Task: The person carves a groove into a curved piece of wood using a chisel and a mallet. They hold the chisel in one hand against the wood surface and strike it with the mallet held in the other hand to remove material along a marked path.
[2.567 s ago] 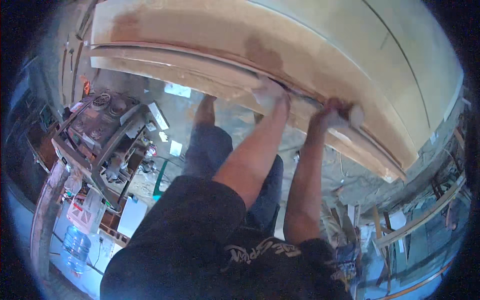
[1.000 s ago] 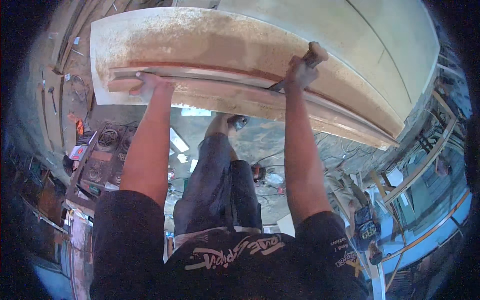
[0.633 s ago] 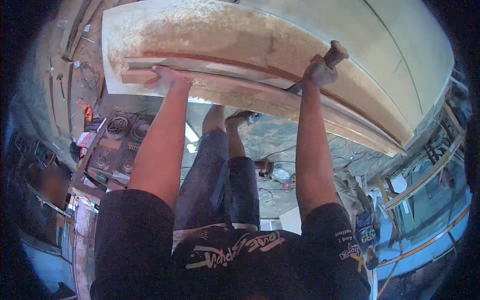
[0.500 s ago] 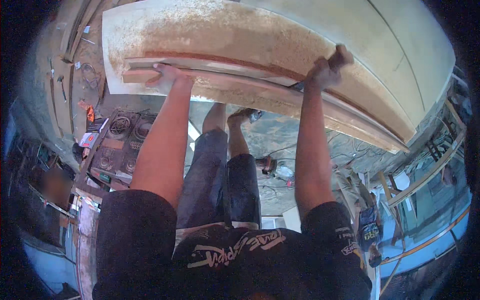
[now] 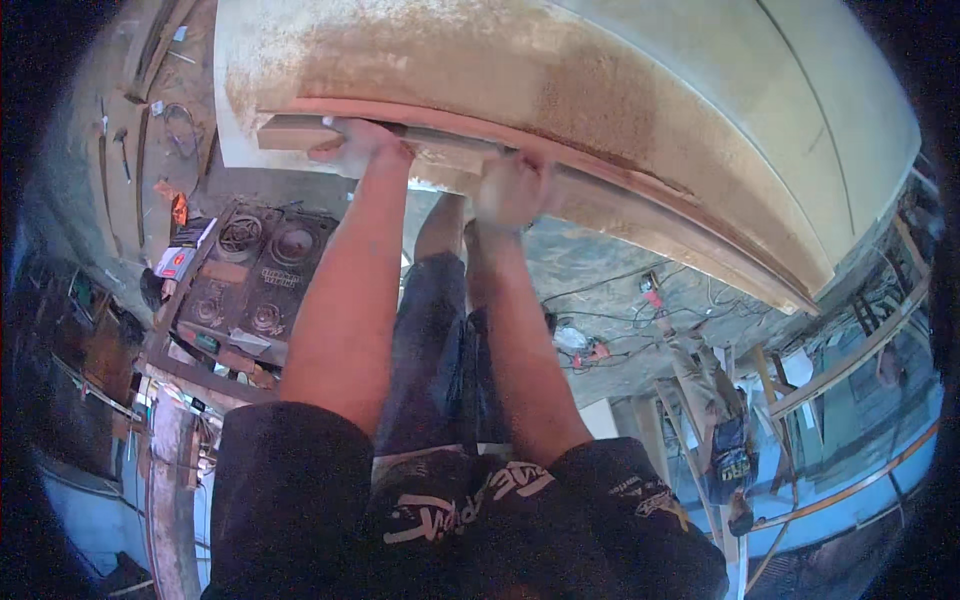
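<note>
Dusty bd (image 5: 430,70); L hand (image 5: 368,143), fingers (image 5: 335,153) part-curled, has wood strip (image 5: 290,132); R hand (image 5: 512,190) blurred, can't tell.

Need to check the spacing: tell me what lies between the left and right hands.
In the head view, dusty wood spans between the left hand and blurred right hand; no separate object shows there.

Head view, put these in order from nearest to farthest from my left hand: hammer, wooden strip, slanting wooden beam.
1. Wooden strip: right at your left hand.
2. Hammer: off to the left.
3. Slanting wooden beam: far over on the right.
</note>
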A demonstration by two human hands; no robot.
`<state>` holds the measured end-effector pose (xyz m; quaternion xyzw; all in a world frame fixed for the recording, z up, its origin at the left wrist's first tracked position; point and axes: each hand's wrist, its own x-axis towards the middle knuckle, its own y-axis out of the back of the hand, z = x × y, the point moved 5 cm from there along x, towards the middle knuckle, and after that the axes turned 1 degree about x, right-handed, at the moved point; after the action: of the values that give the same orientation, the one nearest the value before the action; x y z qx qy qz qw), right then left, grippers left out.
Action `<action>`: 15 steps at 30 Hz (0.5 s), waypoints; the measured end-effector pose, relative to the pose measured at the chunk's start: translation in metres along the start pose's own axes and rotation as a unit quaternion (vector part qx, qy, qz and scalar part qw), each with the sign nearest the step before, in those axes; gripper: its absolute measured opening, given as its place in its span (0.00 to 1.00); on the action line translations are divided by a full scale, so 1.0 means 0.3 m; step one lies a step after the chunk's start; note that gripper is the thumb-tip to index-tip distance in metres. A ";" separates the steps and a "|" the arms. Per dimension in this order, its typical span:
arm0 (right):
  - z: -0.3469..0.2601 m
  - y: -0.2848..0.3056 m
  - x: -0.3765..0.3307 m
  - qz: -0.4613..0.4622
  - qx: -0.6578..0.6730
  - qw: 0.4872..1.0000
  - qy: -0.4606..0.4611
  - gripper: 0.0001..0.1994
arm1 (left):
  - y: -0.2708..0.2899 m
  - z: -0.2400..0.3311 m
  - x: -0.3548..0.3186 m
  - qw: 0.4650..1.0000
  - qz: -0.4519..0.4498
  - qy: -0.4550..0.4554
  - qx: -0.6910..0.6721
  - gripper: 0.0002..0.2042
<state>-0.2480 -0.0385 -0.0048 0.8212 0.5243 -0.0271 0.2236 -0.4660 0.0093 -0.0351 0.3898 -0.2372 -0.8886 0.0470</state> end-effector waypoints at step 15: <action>-0.315 -0.395 0.457 0.026 -0.012 0.997 0.071 0.09 | 0.093 0.384 -0.008 0.984 0.125 -0.017 0.128 0.31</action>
<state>-0.3080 0.1568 0.0018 0.8315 0.5180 0.0436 0.1958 -0.5494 0.0298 0.0466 0.3448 -0.3968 -0.8444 0.1033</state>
